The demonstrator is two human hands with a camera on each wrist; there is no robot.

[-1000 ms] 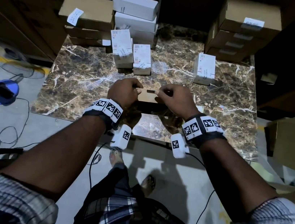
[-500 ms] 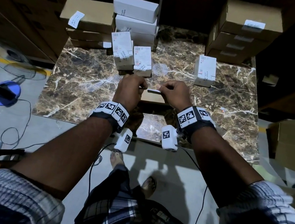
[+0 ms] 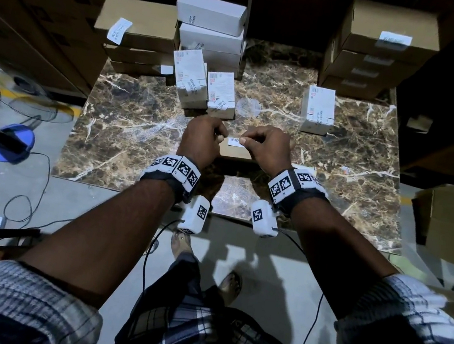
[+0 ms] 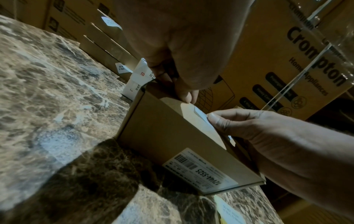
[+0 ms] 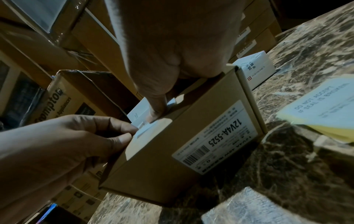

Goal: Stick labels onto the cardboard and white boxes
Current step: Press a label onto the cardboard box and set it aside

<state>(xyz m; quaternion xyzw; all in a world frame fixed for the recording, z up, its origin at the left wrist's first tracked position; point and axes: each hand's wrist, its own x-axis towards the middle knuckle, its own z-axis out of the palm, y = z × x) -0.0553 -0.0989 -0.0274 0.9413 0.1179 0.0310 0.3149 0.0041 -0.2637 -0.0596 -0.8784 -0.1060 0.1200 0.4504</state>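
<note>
A small white rectangular seal label is pinched at its ends by the left hand and right hand, fingers curled on it. It is held on top of the small brown cardboard box (barcode sticker on its side), which stands at the near middle of the brown marble surface.

Fig.: Colours & patterns at the labelling table.

Table: brown marble w/ white and tan veins. Near-centre cardboard box: plain tan; white label on top w/ black print; white barcode sticker on its side, black text. Far-left boxes white; far-right stack tan w/ white labels. Sticker sheet at right: pale blue over yellow. Wristbands: white w/ black square codes. Sleeves: grey-white plaid. Left floor: blue round object.
</note>
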